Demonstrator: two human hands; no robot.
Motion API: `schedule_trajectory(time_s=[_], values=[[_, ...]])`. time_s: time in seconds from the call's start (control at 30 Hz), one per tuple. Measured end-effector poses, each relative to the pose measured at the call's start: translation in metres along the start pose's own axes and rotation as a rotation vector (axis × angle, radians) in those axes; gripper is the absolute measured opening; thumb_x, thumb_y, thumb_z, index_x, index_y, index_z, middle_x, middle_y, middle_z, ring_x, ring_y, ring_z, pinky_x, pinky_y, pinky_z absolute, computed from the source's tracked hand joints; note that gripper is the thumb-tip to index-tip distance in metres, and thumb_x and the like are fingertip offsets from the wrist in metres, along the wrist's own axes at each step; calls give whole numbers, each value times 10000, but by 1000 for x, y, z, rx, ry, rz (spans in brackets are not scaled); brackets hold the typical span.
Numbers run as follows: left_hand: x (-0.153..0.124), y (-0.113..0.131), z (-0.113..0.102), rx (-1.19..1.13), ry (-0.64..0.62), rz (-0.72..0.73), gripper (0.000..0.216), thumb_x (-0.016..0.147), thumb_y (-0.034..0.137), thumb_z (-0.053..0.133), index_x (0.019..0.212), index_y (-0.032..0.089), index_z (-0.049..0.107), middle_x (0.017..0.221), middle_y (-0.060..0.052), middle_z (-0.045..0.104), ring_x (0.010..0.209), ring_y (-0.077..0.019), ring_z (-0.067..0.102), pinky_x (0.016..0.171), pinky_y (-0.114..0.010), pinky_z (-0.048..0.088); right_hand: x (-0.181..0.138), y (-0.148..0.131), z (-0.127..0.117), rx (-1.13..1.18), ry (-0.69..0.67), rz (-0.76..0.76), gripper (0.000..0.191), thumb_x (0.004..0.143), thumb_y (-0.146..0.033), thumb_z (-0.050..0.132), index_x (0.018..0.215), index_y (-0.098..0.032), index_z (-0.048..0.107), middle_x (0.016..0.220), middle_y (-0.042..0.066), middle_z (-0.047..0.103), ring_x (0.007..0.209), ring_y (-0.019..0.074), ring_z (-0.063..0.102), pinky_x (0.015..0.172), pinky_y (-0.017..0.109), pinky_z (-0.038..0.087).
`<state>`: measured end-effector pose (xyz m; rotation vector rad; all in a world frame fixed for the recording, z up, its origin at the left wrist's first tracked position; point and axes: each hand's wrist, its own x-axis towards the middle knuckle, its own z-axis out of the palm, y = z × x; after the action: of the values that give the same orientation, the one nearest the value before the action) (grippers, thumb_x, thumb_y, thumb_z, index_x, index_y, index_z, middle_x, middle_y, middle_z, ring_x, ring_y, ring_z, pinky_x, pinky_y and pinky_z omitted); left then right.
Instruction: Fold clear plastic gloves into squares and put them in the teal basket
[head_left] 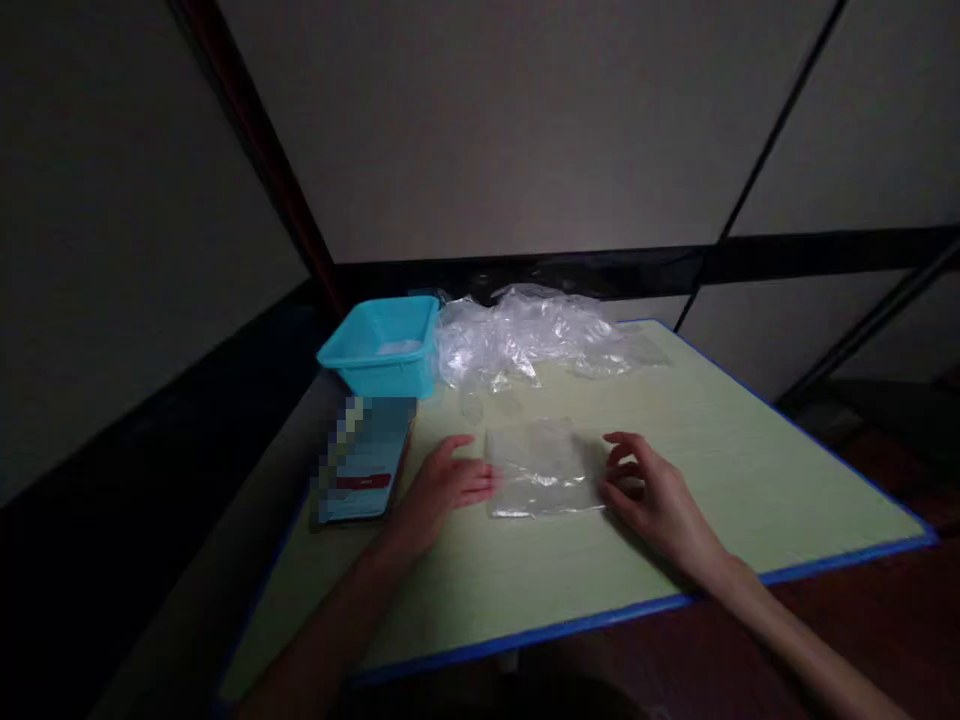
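A clear plastic bag [544,465] lies flat on the pale table between my two hands. At its left edge is my left hand [454,480], fingers stretched out and apart from the thumb, the fingertips touching or just over the plastic. My right hand [649,490] is at the bag's right edge with its fingers curved and spaced apart. The fingertips are close to the bag's lower right corner; whether they touch it I cannot tell. Nothing shows in either hand.
A heap of crumpled clear plastic bags [532,330] lies at the back of the table [720,460]. Left of it stands a turquoise basket [382,375] with something white inside. A phone-like device [367,465], partly pixelated, lies left of my left hand. Blue edging [840,553] rims the table.
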<state>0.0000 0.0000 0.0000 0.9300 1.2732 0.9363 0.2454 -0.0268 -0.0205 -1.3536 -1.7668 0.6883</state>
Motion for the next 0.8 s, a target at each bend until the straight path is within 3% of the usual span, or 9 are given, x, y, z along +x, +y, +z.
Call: schedule_trajectory(time_s=[0.2,0.33,0.5,0.8], values=[[-3,3,4,20,-20,44,410,713,192,587,1074,150,397,756,-52,677,727,-196,671,720,-338,515,-2,0,-1,59,3,33,343,777,-233,498,1100,-191,393,952,76,497,746,169,597,584,300,536],[-5,-2,4,179,71,193,496,630,203,612,1066,148,381,741,0,625,638,-162,644,636,-295,511,-3,5,0,63,37,25,348,769,-238,519,1092,-193,398,1008,99,487,816,195,584,608,326,544],[-19,-19,9,461,187,405,556,642,186,563,1157,164,354,873,1,530,546,-96,563,524,-240,473,-8,3,-1,-51,76,-49,360,762,-186,509,1107,-199,407,1062,102,448,887,206,544,638,332,532],[-33,-33,25,596,242,431,653,675,52,519,1261,205,273,979,-9,513,531,-60,501,566,-230,462,-13,-2,1,-150,59,-115,411,760,-124,487,1157,-185,400,1055,105,427,912,205,506,620,292,526]])
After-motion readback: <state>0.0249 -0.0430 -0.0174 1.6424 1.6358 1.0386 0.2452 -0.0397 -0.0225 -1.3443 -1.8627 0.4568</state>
